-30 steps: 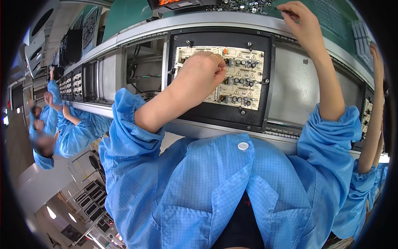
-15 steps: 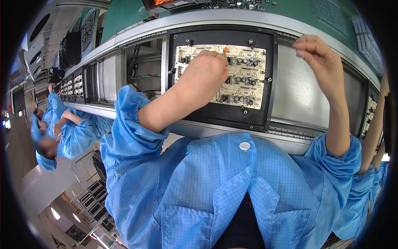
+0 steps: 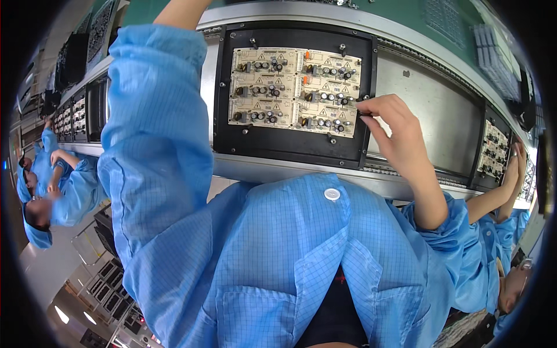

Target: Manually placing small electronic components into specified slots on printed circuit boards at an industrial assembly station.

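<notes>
A cream circuit board panel [image 3: 295, 95] lies in a black carrier frame [image 3: 290, 152] in front of me. Several small boards make up the panel, each with black cylindrical capacitors, and two orange parts [image 3: 306, 80] stand out along its middle. My right hand [image 3: 397, 130] is at the carrier's right edge, thumb and forefinger pinched on a small dark piece [image 3: 365, 114]; its exact kind is too small to make out. My left forearm [image 3: 184, 10] stretches up past the top edge of the picture, so the left hand is out of sight.
The carrier sits on a metal conveyor line with chain rails [image 3: 432, 65]. Another loaded carrier [image 3: 493, 148] is at the right, near a co-worker's hands [image 3: 515, 162]. A green work surface [image 3: 394, 11] runs along the far side. People in blue coats work at the left.
My left hand has left the board panel and gone up out of the picture. My right hand has come down and left to the carrier's right edge. The view has shifted slightly.
</notes>
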Action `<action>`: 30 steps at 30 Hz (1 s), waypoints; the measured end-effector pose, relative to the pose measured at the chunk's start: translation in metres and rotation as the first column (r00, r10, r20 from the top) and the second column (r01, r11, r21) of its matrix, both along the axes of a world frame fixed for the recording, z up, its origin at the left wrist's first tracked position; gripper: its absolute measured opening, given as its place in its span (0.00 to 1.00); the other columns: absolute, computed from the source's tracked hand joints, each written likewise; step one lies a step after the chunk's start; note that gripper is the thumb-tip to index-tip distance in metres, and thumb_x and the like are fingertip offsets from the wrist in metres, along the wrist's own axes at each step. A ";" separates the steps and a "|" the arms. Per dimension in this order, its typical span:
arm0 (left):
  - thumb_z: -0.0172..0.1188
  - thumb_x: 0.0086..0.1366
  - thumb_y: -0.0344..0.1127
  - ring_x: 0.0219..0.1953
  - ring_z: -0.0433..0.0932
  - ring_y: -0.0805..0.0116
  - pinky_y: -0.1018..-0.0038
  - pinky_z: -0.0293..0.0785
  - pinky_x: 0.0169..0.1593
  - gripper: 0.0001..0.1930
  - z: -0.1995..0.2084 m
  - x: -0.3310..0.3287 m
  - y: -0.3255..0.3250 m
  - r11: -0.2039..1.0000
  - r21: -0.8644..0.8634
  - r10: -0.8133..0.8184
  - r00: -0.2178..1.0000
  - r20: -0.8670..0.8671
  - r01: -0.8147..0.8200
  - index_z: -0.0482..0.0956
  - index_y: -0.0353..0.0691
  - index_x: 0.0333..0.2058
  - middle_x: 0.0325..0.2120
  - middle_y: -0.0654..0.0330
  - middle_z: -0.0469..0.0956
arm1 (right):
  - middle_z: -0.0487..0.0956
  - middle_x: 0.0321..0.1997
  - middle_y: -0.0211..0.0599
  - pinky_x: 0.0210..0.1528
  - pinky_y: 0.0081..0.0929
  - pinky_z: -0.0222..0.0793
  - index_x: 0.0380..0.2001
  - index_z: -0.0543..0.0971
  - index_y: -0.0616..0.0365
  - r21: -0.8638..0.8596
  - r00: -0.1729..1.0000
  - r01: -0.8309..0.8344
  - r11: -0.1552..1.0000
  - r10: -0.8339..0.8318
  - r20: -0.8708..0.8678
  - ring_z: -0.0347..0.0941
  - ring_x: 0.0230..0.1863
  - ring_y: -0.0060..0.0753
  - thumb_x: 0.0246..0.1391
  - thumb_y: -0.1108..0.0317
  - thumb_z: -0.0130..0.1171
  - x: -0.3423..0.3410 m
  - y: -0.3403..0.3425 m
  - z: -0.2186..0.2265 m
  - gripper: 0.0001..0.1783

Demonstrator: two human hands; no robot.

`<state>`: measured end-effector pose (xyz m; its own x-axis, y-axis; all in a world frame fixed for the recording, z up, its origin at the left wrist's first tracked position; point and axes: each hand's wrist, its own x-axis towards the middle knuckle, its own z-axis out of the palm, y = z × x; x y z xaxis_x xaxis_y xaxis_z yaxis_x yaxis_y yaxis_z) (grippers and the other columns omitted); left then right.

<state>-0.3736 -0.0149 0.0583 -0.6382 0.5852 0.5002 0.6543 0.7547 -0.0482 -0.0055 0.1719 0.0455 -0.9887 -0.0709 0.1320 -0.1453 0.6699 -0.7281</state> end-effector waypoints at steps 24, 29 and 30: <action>0.59 0.57 0.30 0.37 0.79 0.42 0.55 0.74 0.42 0.07 -0.009 -0.030 0.007 0.960 0.279 -0.041 0.998 0.052 0.025 0.79 0.30 0.29 0.28 0.39 0.79 | 0.80 0.37 0.39 0.38 0.25 0.74 0.39 0.80 0.60 0.076 0.995 0.090 0.993 -0.086 -0.057 0.78 0.37 0.31 0.49 0.81 0.64 -0.011 0.000 -0.005 0.13; 0.63 0.56 0.29 0.30 0.81 0.48 0.61 0.76 0.37 0.08 0.045 0.024 0.005 0.956 0.286 -0.062 0.908 0.413 -0.065 0.83 0.29 0.31 0.24 0.41 0.80 | 0.82 0.38 0.38 0.39 0.23 0.72 0.42 0.81 0.59 0.211 0.941 0.311 0.927 -0.269 -0.206 0.76 0.35 0.27 0.55 0.72 0.63 -0.084 0.052 -0.008 0.11; 0.63 0.56 0.29 0.30 0.81 0.48 0.61 0.76 0.37 0.08 0.052 0.041 0.001 0.958 0.279 -0.063 0.910 0.410 -0.060 0.83 0.29 0.31 0.24 0.41 0.80 | 0.82 0.38 0.37 0.41 0.23 0.72 0.43 0.81 0.59 0.224 0.930 0.308 0.925 -0.243 -0.275 0.77 0.36 0.27 0.56 0.71 0.63 -0.104 0.065 -0.017 0.11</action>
